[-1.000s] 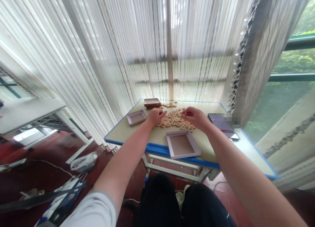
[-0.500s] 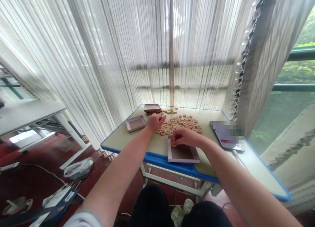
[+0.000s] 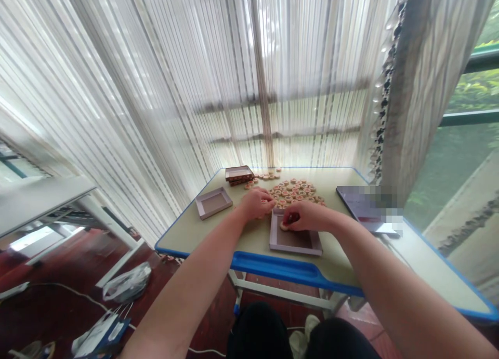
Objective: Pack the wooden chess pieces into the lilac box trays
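My right hand is inside the near shallow cardboard box, its fingertips pinching a round wooden chess piece close to the box's left wall. Over the left edge of the heap of chess pieces rests my left hand, fingers forward and somewhat apart. A piece shows in the gap between them; the palm hides others. The pieces are pale discs with red or dark characters.
A second shallow box lies to the left, and stacked dark red boxes stand at the far left. A tablet-like device is at the right. The blue-edged table has a raised front lip.
My left hand has come nearer and to the right, down over the pieces. My right hand still holds a piece in the near box. The view has tilted slightly.
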`<control>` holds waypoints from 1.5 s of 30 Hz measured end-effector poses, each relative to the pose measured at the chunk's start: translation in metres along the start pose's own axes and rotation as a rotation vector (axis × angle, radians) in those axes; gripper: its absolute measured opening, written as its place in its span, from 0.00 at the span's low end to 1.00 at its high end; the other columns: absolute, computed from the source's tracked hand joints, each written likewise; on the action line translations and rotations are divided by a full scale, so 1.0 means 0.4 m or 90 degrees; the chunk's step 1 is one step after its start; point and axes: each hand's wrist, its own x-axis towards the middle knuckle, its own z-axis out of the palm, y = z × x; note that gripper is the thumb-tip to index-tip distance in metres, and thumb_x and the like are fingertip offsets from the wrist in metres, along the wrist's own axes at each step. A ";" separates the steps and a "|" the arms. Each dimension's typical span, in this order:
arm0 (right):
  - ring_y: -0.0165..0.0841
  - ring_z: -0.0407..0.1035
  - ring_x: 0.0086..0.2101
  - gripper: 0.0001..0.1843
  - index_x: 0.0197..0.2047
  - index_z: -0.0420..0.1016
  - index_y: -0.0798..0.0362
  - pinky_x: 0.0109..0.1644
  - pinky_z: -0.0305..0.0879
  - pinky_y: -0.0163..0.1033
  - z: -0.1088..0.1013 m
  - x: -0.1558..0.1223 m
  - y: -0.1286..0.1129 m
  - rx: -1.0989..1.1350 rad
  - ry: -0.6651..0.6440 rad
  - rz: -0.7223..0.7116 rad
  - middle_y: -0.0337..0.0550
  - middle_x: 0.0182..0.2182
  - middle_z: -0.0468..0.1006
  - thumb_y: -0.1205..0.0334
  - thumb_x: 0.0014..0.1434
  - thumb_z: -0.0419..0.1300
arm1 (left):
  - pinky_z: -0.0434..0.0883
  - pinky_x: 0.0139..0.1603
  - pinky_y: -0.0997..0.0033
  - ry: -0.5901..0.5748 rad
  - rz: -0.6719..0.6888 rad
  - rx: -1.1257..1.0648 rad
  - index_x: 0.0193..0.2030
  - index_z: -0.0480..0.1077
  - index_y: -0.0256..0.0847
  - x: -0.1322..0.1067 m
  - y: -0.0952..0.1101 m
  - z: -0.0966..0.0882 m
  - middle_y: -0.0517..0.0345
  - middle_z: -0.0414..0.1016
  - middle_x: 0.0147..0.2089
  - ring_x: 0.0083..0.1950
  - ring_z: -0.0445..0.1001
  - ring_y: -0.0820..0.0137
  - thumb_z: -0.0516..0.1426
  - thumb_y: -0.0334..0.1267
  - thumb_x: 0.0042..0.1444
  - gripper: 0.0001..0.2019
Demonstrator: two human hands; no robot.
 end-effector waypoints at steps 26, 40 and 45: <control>0.37 0.65 0.40 0.10 0.33 0.80 0.45 0.49 0.57 0.42 0.033 0.022 0.021 -0.183 0.203 -0.091 0.43 0.34 0.73 0.51 0.51 0.62 | 0.58 0.28 0.77 -0.096 -0.027 -0.008 0.21 0.72 0.35 -0.020 0.014 -0.008 0.61 0.67 0.22 0.25 0.62 0.77 0.56 0.35 0.44 0.08; 0.34 0.67 0.39 0.09 0.34 0.81 0.44 0.44 0.60 0.37 0.044 0.034 0.028 -0.132 0.203 -0.111 0.40 0.36 0.75 0.53 0.52 0.62 | 0.59 0.29 0.77 -0.113 0.011 0.003 0.19 0.71 0.35 -0.018 0.018 -0.006 0.61 0.66 0.21 0.26 0.62 0.76 0.54 0.32 0.45 0.08; 0.34 0.68 0.39 0.11 0.36 0.81 0.43 0.43 0.61 0.37 0.040 0.027 0.025 -0.140 0.187 -0.099 0.40 0.37 0.75 0.51 0.52 0.62 | 0.60 0.30 0.77 -0.110 -0.005 0.007 0.19 0.72 0.35 -0.017 0.023 -0.009 0.60 0.67 0.21 0.26 0.62 0.76 0.53 0.33 0.44 0.09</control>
